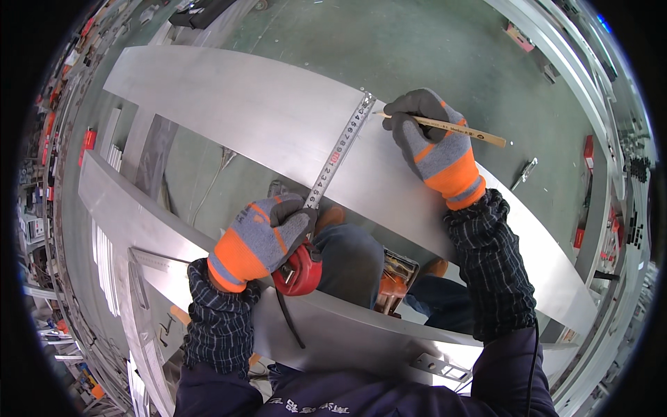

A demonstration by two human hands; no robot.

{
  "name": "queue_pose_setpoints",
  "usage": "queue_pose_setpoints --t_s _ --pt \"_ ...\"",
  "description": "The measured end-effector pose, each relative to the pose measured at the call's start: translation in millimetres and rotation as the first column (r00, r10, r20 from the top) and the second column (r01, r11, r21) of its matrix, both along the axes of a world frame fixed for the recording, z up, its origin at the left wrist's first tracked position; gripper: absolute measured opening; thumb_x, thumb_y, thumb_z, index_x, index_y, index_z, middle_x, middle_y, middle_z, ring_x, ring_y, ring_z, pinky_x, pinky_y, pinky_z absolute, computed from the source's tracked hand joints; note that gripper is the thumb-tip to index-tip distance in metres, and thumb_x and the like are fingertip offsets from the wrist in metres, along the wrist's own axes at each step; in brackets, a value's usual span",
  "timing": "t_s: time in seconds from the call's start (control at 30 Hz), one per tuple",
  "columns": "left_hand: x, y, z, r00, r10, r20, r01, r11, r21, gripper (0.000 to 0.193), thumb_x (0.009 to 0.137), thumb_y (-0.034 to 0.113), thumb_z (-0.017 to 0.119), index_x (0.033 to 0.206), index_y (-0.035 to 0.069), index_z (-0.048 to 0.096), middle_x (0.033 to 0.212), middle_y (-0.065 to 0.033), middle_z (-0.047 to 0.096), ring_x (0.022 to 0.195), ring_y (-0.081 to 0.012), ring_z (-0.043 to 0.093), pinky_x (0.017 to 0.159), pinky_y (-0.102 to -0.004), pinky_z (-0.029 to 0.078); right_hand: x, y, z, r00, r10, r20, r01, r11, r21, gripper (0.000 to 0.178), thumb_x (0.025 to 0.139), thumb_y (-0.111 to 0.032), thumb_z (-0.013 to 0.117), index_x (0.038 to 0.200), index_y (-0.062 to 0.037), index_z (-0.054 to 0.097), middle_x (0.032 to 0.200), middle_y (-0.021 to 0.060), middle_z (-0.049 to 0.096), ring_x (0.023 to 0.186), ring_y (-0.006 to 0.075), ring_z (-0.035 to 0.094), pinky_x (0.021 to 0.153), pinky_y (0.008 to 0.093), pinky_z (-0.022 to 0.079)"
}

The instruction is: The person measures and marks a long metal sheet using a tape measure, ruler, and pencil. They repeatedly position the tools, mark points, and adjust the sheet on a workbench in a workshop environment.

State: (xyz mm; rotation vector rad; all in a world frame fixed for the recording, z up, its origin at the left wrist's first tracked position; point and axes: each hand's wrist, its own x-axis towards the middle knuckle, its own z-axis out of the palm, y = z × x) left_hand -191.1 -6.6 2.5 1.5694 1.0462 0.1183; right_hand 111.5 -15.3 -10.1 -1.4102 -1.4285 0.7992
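Observation:
My left hand (256, 233), in a grey and orange glove, is closed on a tape measure. Its red case (300, 271) hangs under my fingers, with a black strap dangling below. The drawn-out blade (340, 149) slants up and to the right across the far silver metal panel (257, 90), its tip at the panel's far edge. My right hand (438, 142), gloved alike, pinches a wooden pencil (479, 134). The pencil's point is close beside the blade near its tip; whether it touches the panel I cannot tell.
A second metal panel (313, 333) lies close to my body, with a carpenter's square (160, 261) at its left. In the gap between the panels, a toolbox with an orange tool (392, 286) shows beside my legs. Long metal profiles (583, 76) run along the right.

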Motion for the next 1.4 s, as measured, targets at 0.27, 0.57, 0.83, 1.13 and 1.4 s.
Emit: queue_pose_setpoints --t_s 0.27,0.57,0.83,1.13,1.4 --pt "3.2 0.8 2.9 1.000 0.014 0.001 -0.013 0.999 -0.031 0.024 0.101 0.018 0.064 0.109 -0.004 0.068 0.092 -0.0101 0.074 0.080 -0.0145 0.068 0.074 -0.0290 0.056 -0.2 -1.6 -0.2 0.999 0.009 -0.041 -0.010 0.999 -0.046 0.015 0.093 -0.009 0.068 0.108 -0.0039 0.068 0.092 0.0085 0.071 0.082 0.0154 0.069 0.074 0.0274 0.058" --pt "4.4 -0.6 4.4 1.000 0.027 0.000 -0.027 1.000 -0.004 0.021 0.100 0.017 0.063 0.104 -0.003 0.068 0.085 -0.0093 0.070 0.075 -0.0149 0.066 0.071 -0.0301 0.055 -0.9 0.2 -1.4 0.998 0.033 -0.055 -0.036 0.998 -0.055 0.017 0.093 -0.009 0.070 0.109 -0.0034 0.068 0.093 0.0089 0.072 0.083 0.0159 0.070 0.075 0.0281 0.059" --pt "4.9 -1.6 5.7 0.997 0.062 0.042 -0.059 0.995 -0.084 0.020 0.100 0.016 0.063 0.103 -0.003 0.068 0.087 -0.0092 0.071 0.078 -0.0157 0.067 0.071 -0.0301 0.055 -0.7 1.4 -3.1 0.999 0.030 -0.026 -0.031 0.999 -0.042 0.020 0.092 -0.011 0.071 0.110 -0.0025 0.068 0.096 0.0117 0.074 0.086 0.0192 0.070 0.078 0.0308 0.058" --pt "6.5 -1.5 5.1 0.996 0.090 0.004 -0.089 0.988 -0.125 0.020 0.100 0.015 0.063 0.104 -0.003 0.069 0.089 -0.0100 0.071 0.079 -0.0165 0.068 0.073 -0.0301 0.056 1.0 1.4 -4.6 0.999 0.024 -0.030 -0.026 0.996 -0.082 0.021 0.092 -0.011 0.071 0.111 -0.0027 0.068 0.096 0.0123 0.074 0.087 0.0203 0.071 0.078 0.0315 0.059" --pt "4.7 -1.6 5.2 0.999 0.035 0.016 -0.034 0.998 -0.054 0.021 0.100 0.015 0.063 0.106 -0.004 0.069 0.092 -0.0123 0.070 0.080 -0.0189 0.069 0.072 -0.0310 0.055 0.8 0.6 -4.6 0.999 0.043 0.030 -0.043 0.999 0.001 0.019 0.092 -0.011 0.070 0.109 -0.0028 0.068 0.095 0.0118 0.073 0.085 0.0197 0.071 0.077 0.0314 0.059"
